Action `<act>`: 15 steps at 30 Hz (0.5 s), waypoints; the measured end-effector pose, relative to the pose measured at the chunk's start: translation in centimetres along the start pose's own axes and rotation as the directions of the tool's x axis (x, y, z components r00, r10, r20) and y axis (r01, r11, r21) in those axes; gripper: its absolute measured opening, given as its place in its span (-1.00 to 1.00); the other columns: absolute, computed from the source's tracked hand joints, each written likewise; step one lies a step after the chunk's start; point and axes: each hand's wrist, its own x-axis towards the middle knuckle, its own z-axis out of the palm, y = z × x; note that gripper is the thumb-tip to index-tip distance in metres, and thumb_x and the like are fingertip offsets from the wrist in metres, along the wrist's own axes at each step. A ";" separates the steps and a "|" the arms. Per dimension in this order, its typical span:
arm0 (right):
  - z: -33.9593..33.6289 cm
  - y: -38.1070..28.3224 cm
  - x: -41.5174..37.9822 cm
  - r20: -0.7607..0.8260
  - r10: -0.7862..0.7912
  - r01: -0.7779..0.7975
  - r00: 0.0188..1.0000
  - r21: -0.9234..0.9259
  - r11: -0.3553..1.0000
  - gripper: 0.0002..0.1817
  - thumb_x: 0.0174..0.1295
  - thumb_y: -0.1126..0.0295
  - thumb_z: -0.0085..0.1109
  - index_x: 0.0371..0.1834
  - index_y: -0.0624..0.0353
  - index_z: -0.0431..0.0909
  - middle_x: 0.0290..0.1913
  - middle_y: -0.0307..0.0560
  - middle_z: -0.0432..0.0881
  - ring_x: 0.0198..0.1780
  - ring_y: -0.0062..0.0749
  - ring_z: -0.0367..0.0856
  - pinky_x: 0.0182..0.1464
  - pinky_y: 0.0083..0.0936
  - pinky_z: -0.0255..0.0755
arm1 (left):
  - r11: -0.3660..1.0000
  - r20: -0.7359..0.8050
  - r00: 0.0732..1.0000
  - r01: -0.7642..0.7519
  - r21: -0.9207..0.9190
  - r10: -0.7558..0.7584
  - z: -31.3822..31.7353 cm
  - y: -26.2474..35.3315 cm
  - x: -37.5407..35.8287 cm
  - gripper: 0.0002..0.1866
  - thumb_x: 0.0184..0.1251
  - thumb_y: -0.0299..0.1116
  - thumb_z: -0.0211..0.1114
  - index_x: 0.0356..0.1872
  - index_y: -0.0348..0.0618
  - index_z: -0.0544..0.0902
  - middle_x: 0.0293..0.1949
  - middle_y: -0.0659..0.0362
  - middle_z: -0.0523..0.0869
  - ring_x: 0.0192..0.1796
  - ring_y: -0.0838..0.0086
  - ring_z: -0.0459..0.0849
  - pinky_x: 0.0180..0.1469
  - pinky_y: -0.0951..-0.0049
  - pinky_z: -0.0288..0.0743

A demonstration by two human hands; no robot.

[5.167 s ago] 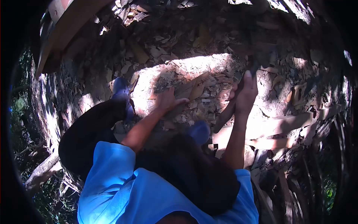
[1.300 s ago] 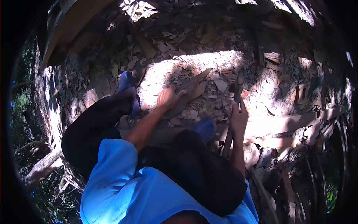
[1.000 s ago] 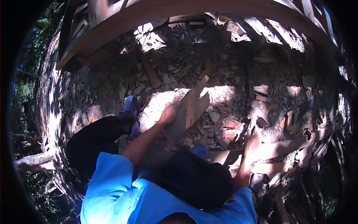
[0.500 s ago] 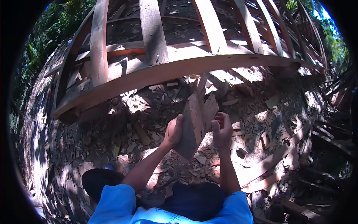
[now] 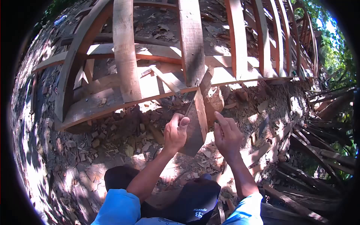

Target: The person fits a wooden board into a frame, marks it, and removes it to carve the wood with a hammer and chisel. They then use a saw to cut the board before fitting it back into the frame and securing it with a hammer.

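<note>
Clamping the left hand (image 5: pixel 175 134) on the edge of a jagged-ended wooden board (image 5: pixel 195 133), and holding the right hand (image 5: pixel 228 138) apart, half curled, just beside it; can't tell whether touching. Tilting the board jagged end forward over chip-strewn ground (image 5: pixel 142 157), close to a slatted wooden frame (image 5: pixel 124 56), overlapping its near rail (image 5: pixel 88 110) in this view.

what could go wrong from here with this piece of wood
The split wooden piece has a ragged upper end, so it might leave splinters in the left hand holding it. The right hand is beside it without a clear grip, so the piece could twist. Its upper end overlaps the slatted frame in view and may knock it if they are close.
</note>
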 end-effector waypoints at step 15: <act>0.7 -33.8 21.2 0.423 -0.162 0.131 0.891 0.103 0.986 -0.58 0.15 0.56 0.27 0.11 0.01 0.70 -0.29 -0.13 0.51 -0.30 -0.29 0.58 -0.30 -0.37 0.52 | 0.934 -0.275 0.894 0.351 -0.058 -0.353 -35.4 16.4 2.9 -0.34 0.52 0.26 0.01 -0.21 -0.28 0.60 -0.45 -0.09 0.65 -0.34 0.03 0.67 -0.22 0.09 0.48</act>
